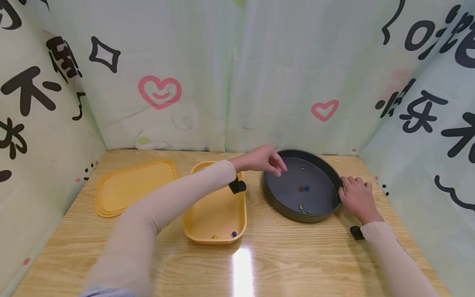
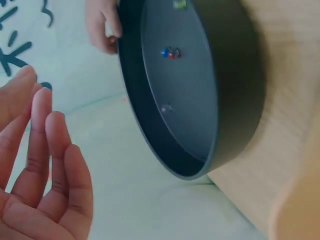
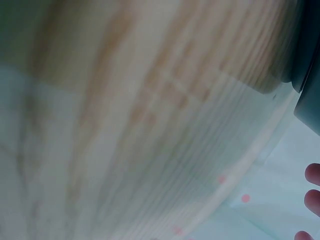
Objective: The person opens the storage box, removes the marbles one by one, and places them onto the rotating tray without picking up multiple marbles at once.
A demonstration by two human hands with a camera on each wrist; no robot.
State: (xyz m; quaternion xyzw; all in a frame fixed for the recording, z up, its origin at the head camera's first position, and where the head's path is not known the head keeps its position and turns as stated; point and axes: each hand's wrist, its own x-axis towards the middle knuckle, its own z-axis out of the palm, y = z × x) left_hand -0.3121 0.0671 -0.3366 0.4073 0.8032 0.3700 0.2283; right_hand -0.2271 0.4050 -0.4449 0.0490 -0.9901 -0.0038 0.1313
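Observation:
A round dark grey pan (image 1: 285, 194) stands on the table with several glass marbles on its bottom. A red marble (image 1: 301, 188) and a blue marble (image 1: 307, 188) lie side by side, a clear marble (image 1: 302, 167) lies farther back and a green marble (image 1: 301, 206) nearer the front. My left hand (image 1: 265, 160) hovers over the pan's left rim, thumb and fingertips close together, with nothing visible between them. My right hand (image 1: 358, 198) grips the pan's right rim; the right wrist view catches only its fingertips (image 3: 313, 200) beside the pan wall.
Under my left forearm sits a yellow rectangular container (image 1: 208, 214) with a dark blue marble (image 1: 233, 234) and a yellow-green marble (image 1: 214, 237) at its front end. A yellow lid (image 1: 135, 185) lies flat at the left. Printed curtains (image 1: 208, 82) enclose the wooden table (image 1: 289, 255).

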